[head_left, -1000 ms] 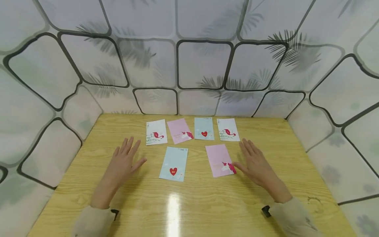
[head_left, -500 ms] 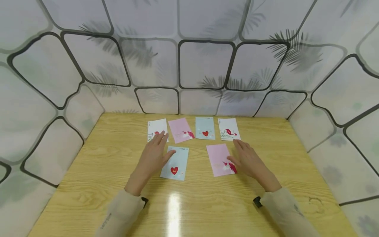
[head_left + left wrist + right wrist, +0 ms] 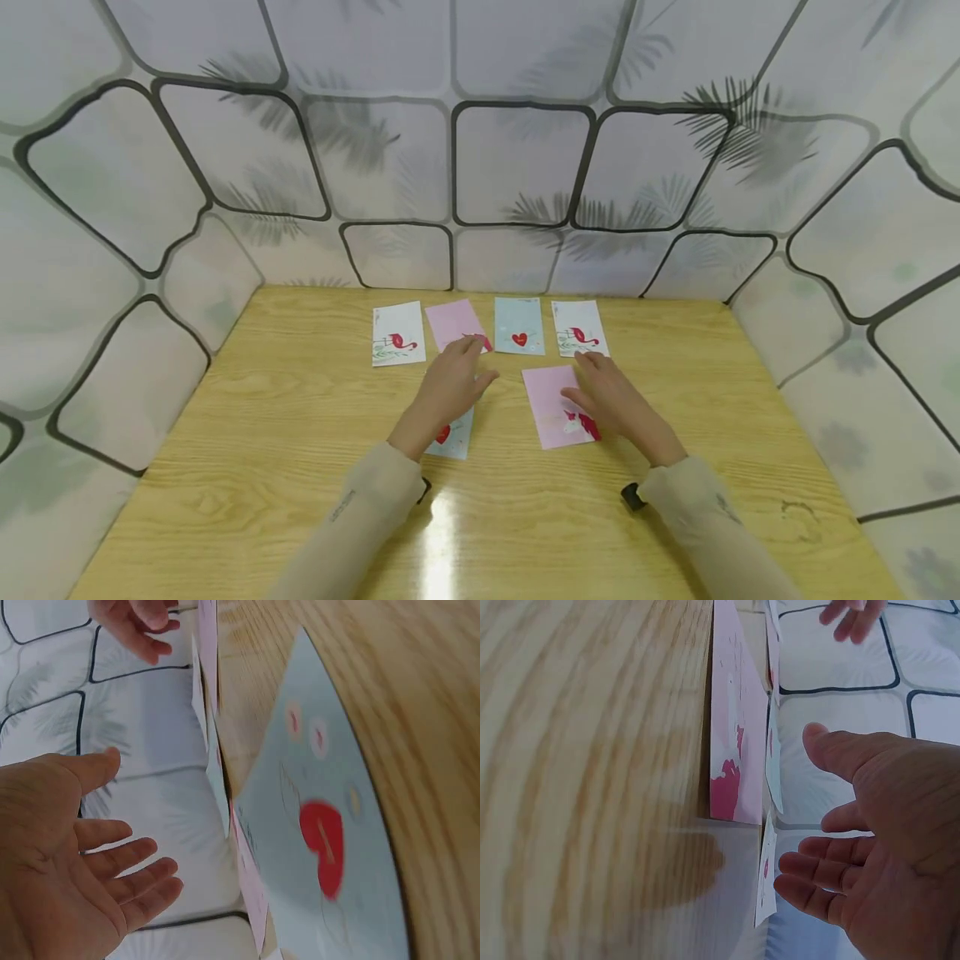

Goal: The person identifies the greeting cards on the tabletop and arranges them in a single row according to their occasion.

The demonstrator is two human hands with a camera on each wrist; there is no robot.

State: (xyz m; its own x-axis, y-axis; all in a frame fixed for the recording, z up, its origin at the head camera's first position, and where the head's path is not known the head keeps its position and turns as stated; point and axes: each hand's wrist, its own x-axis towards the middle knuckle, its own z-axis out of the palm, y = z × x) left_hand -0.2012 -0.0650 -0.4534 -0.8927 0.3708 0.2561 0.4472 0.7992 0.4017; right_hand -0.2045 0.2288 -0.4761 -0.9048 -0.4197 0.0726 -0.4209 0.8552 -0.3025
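Observation:
My left hand [image 3: 447, 385] hovers above the near blue heart card [image 3: 452, 442], hiding its upper part and a corner of the pink unicorn card [image 3: 452, 323] behind. In the left wrist view its fingers [image 3: 135, 877] are loosely spread and hold nothing, and the heart card [image 3: 322, 817] lies below. Over the right edge of the near pink unicorn card [image 3: 551, 404] is my right hand [image 3: 615, 400], also holding nothing. Its fingers [image 3: 817, 874] are relaxed in the right wrist view, raised off the table beside the unicorn card [image 3: 739, 735].
At the table's back lie a white flamingo card [image 3: 397, 321], another blue heart card [image 3: 517, 321] and a second flamingo card [image 3: 573, 317], in a row with the far unicorn card. Patterned fabric walls [image 3: 517, 167] enclose the wooden table [image 3: 300, 433] at the back and both sides.
My left hand has swept right, from the table left of the cards to over the near heart card. My right hand has shifted a little left. The cards have stayed in place.

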